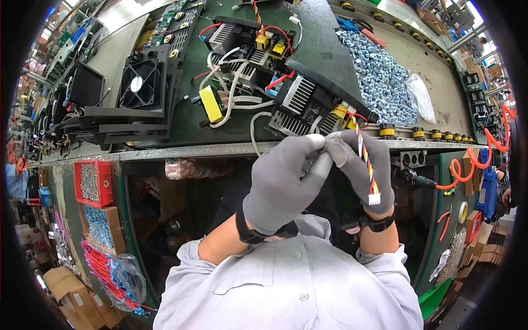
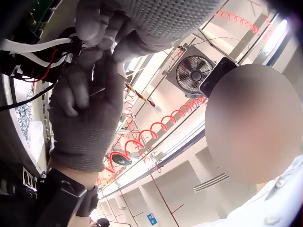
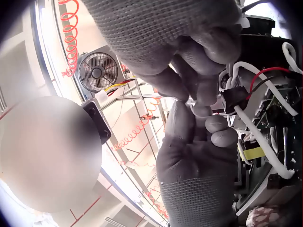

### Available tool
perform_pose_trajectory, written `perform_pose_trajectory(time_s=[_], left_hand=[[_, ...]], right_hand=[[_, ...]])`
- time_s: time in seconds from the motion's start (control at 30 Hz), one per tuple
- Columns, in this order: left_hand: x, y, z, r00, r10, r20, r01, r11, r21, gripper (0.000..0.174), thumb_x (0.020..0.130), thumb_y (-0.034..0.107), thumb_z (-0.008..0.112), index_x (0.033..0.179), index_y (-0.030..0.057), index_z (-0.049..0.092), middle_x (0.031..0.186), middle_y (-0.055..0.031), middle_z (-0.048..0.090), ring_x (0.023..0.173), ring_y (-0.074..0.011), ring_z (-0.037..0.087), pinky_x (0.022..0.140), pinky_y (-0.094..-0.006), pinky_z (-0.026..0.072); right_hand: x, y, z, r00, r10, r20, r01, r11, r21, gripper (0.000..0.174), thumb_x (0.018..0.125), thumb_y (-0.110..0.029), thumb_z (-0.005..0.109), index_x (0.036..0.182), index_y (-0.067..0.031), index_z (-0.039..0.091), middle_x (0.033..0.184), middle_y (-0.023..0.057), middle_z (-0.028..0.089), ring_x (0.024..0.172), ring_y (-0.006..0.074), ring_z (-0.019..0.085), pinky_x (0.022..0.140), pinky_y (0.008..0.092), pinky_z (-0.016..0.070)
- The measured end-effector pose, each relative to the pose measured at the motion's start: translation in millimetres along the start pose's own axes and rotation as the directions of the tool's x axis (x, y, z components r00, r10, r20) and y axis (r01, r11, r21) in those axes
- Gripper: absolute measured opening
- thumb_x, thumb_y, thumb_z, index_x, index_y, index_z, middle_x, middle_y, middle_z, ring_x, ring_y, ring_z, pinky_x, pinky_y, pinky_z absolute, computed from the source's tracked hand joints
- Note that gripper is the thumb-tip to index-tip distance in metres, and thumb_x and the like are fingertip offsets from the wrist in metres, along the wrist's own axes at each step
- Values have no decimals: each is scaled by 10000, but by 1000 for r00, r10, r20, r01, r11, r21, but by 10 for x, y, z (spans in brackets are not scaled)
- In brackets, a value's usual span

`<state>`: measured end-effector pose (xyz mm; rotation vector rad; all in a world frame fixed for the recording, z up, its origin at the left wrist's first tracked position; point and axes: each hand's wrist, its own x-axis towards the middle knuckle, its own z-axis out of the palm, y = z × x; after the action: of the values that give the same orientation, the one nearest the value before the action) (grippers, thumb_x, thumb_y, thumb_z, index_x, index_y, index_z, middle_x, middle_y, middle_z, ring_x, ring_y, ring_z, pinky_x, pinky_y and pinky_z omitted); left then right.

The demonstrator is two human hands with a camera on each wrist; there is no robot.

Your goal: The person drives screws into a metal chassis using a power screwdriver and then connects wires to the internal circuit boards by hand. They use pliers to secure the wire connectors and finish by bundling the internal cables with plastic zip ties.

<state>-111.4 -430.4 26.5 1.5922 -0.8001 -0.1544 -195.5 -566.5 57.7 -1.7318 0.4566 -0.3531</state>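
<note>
Both gloved hands meet at the fingertips just in front of the bench edge. The left hand (image 1: pixel 286 179) pinches with thumb and index finger. Against it, the right hand (image 1: pixel 366 168) has its fingers curled and pinching too. A thin pale strand (image 2: pixel 97 92) pokes out by the right hand's fingers in the left wrist view; most of it is hidden in the grip. A multicoloured cable (image 1: pixel 363 151) with a white plug (image 1: pixel 374 198) hangs across the back of the right hand. It runs from a black heatsink assembly (image 1: pixel 300 104) right beyond the fingers.
More circuit assemblies with white wires (image 1: pixel 234 99) and a yellow transformer (image 1: pixel 210 104) lie behind. A fan housing (image 1: pixel 141 82) stands left, a heap of small metal parts (image 1: pixel 379 80) right. A red screw bin (image 1: pixel 92 183) sits at lower left; an orange coiled hose (image 1: pixel 473 170) hangs right.
</note>
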Motion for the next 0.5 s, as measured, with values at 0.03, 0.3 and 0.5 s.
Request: perform_pose_trajectory(time_s=[0.03, 0.3, 0.5], left_hand=[[42, -31, 12, 981, 192, -18, -187, 973, 134, 179, 786, -10, 739, 948, 14, 667, 812, -51, 644, 701, -90, 607, 591, -226, 477], [24, -209, 58, 976, 220, 5, -211, 929, 305, 302, 737, 88, 774, 1014, 73, 654, 783, -78, 616, 614, -223, 587, 540, -326, 468], [13, -419, 34, 950, 301, 88, -312, 888, 338, 417, 753, 172, 743, 1138, 80, 612, 743, -74, 581, 614, -266, 600, 530, -356, 470]], right_hand=[[11, 9, 6, 1000, 0, 0, 0, 1000, 0, 160, 898, -98, 664, 956, 50, 685, 823, 36, 679, 734, 88, 605, 680, 243, 495], [41, -49, 126, 902, -200, -383, 248, 966, 78, 153, 965, -127, 603, 946, 17, 651, 792, 64, 664, 557, 53, 497, 498, 202, 357], [-337, -164, 355, 967, 230, 106, -252, 826, 504, 301, 965, -298, 590, 844, -23, 583, 747, 90, 637, 489, 40, 415, 426, 180, 271]])
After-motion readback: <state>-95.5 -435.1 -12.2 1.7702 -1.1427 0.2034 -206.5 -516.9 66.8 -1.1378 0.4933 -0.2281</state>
